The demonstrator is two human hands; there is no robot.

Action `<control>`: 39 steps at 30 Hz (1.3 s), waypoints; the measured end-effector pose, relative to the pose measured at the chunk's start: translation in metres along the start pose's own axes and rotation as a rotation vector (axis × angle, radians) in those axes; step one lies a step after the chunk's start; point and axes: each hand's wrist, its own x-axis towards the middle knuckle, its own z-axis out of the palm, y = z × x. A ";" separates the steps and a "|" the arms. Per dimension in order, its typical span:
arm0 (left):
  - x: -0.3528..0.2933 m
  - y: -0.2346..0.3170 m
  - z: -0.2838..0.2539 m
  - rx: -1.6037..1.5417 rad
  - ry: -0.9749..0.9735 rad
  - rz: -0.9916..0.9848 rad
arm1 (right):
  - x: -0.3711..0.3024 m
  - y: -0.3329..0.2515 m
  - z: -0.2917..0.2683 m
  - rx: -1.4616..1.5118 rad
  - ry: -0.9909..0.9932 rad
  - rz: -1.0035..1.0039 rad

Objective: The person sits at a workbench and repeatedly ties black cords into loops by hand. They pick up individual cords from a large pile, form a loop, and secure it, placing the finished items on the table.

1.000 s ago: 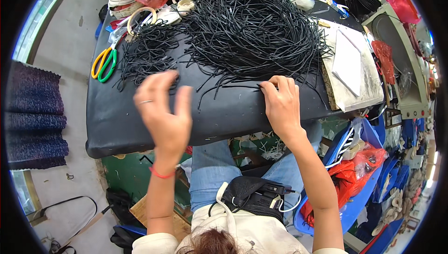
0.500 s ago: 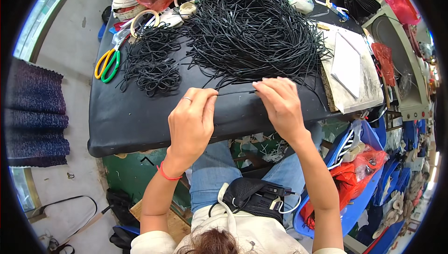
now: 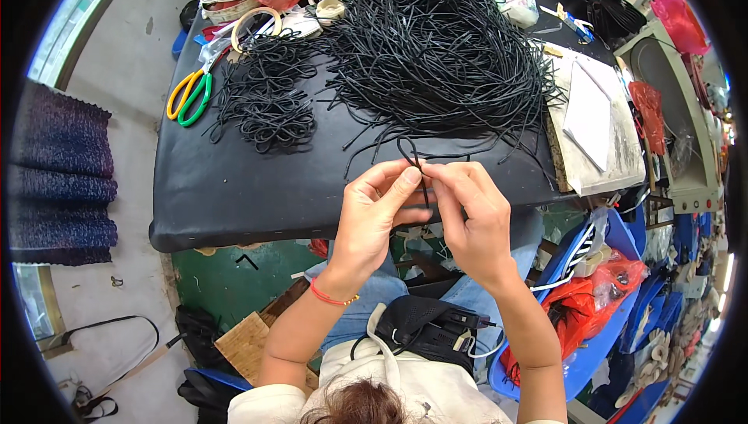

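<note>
Both the left hand (image 3: pixel 379 213) and right hand (image 3: pixel 472 217) pinch one thin, limp black rubbery cord (image 3: pixel 411 155), light and floppy, best gripped near its looped end.

Both hands, left hand (image 3: pixel 379 210) and right hand (image 3: pixel 472 213), bare, no gloves or rings visible. Forearms bare up from lower centre of frame. Thin red string bracelet (image 3: pixel 330 298) with a small gold bead on left wrist. Blue jeans (image 3: pixel 366 299) on the legs. Pale cream top (image 3: pixel 389 389) at bottom edge, brown hair (image 3: pixel 360 408) just below it.
</note>
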 end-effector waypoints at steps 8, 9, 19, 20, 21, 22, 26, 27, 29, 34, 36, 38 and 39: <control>-0.006 -0.003 0.000 0.218 0.074 0.150 | -0.006 -0.006 -0.005 0.023 -0.058 0.110; -0.003 -0.001 -0.002 0.065 0.062 0.169 | -0.006 -0.006 -0.009 0.014 -0.072 0.118; -0.007 0.008 -0.007 0.094 -0.110 -0.163 | -0.007 0.001 -0.014 -0.227 0.027 -0.248; -0.007 0.007 -0.008 0.072 -0.125 -0.154 | -0.008 0.001 -0.012 -0.233 0.037 -0.243; -0.007 0.006 -0.007 0.062 -0.136 -0.152 | -0.009 0.003 -0.012 -0.219 0.048 -0.230; -0.008 0.005 -0.007 0.053 -0.146 -0.151 | -0.010 0.005 -0.010 -0.203 0.059 -0.216; -0.010 0.005 -0.007 0.097 -0.128 -0.179 | -0.015 0.006 -0.008 -0.161 0.049 -0.167; -0.011 0.006 -0.007 0.121 -0.142 -0.180 | -0.015 0.006 -0.009 -0.131 0.025 -0.150; -0.014 0.010 -0.008 0.167 -0.163 -0.178 | -0.015 0.008 -0.011 -0.067 -0.027 -0.122; -0.012 0.009 -0.013 0.923 -0.063 0.161 | -0.009 -0.002 -0.048 -0.360 -0.184 -0.251; -0.017 0.008 -0.010 1.110 -0.194 0.359 | 0.000 -0.001 -0.045 -0.300 -0.183 -0.290; -0.023 0.009 -0.010 0.768 -0.301 0.195 | 0.011 0.009 -0.039 -0.164 -0.137 -0.132; -0.025 0.006 -0.011 0.499 -0.284 0.059 | 0.004 0.011 -0.037 -0.082 -0.168 -0.020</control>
